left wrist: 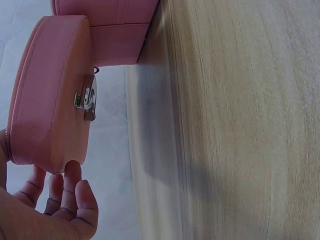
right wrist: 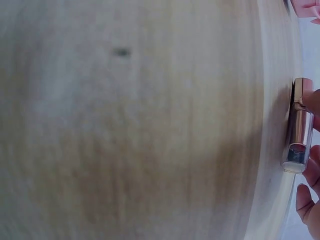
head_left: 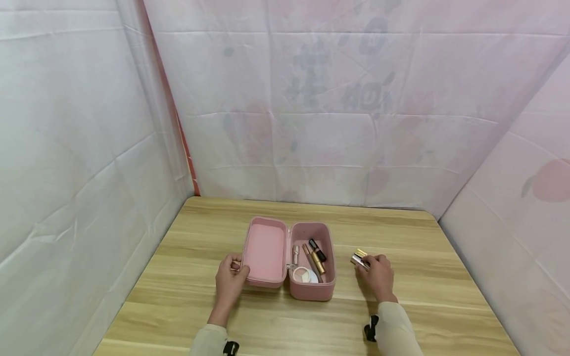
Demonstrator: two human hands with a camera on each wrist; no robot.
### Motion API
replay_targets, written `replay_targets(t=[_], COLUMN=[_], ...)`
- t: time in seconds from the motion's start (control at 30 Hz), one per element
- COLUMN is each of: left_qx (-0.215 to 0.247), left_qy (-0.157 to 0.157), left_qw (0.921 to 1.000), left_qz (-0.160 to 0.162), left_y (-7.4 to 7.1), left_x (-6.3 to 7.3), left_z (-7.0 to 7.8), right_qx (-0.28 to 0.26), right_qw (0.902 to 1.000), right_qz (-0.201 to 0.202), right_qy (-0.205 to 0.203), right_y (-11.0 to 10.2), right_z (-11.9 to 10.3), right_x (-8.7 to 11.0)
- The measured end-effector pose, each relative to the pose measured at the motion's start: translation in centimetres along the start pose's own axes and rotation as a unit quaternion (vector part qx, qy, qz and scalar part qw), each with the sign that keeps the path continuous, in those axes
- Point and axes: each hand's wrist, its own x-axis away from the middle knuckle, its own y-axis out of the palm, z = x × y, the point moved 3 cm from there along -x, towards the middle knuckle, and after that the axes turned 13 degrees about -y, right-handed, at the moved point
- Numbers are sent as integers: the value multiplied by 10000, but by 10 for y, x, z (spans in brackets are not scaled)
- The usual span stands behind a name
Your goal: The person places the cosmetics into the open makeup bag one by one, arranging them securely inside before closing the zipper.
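Note:
A pink cosmetic case stands unfolded on the table; its lid lies out to the left and its deeper body is on the right. My left hand holds the lid's outer edge, thumb at the rim and fingers under it. In the left wrist view the lid is raised above the wood, its metal clasp showing. To the right of the case, my right hand pinches a shiny lipstick tube close over the table. A gold tube lies just beyond it.
Inside the case body are a gold-and-brown tube, a dark-capped tube, a small pale tube and a round compact. White printed cloth walls the wooden table at the back and sides.

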Motion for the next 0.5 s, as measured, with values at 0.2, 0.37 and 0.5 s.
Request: replay_targets(t=[0.2,0.37,0.5], left_qx=[42,36,38], left_qy=[-28,-39,-87], left_qw=[10000,10000,10000], left_qz=[32,45,7], left_y=[1,1,1], left_x=[-1,0,0], left_z=[-1,-1,-1], right_qx=[-62,-75,10], right_qw=[9999,9998,9998], right_qz=[-64,-112,-125], right_qy=[48,139,139], right_y=[2,4,5], right_z=[0,0,-1], right_x=[-1,-1,-1])
